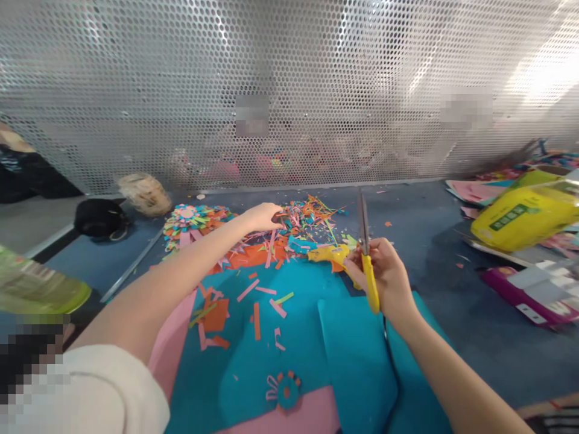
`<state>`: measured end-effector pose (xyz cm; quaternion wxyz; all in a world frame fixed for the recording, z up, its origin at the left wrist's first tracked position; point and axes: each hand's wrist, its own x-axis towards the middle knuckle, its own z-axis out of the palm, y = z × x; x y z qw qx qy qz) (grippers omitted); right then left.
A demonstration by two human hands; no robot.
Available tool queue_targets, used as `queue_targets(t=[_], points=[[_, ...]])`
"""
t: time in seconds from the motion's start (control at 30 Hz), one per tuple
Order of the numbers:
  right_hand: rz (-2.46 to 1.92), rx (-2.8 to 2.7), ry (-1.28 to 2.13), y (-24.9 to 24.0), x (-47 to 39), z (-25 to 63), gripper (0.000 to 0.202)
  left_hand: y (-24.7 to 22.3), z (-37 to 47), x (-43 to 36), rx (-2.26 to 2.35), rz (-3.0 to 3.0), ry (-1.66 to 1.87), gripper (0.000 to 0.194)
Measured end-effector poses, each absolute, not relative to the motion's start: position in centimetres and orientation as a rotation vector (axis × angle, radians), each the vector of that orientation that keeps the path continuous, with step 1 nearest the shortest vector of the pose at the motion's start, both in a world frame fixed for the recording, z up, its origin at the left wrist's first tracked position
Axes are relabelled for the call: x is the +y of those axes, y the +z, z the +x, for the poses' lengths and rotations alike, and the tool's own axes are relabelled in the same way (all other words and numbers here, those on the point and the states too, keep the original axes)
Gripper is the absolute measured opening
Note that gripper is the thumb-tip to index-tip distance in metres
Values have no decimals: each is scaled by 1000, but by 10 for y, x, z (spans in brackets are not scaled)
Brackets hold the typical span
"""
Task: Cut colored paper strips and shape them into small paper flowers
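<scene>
My right hand is closed around scissors with yellow handles, their blades pointing up and away. My left hand reaches to the near-left side of a heap of cut paper scraps; its fingers are curved and apart at the scraps. Just left of my right hand lies a yellow glue gun, partly hidden by that hand. Blue paper sheets spread below, strewn with pink, orange and green strips. On them, near me, is a small round blue paper piece with pink loops and an orange centre.
A paper flower cluster stands at the back left, near a black object and a clear wrapped bundle. A green-tinted bottle is far left. Rightward are a yellow package and a purple box. A perforated metal panel bounds the back.
</scene>
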<state>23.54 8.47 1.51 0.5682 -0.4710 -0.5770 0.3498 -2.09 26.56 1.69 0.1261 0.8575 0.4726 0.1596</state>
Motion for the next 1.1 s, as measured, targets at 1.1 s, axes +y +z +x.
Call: queue_targets(t=[1.1], points=[[-1092,-1390,805,7,89,237,35,58,-16,297,1189,2356,843,38]])
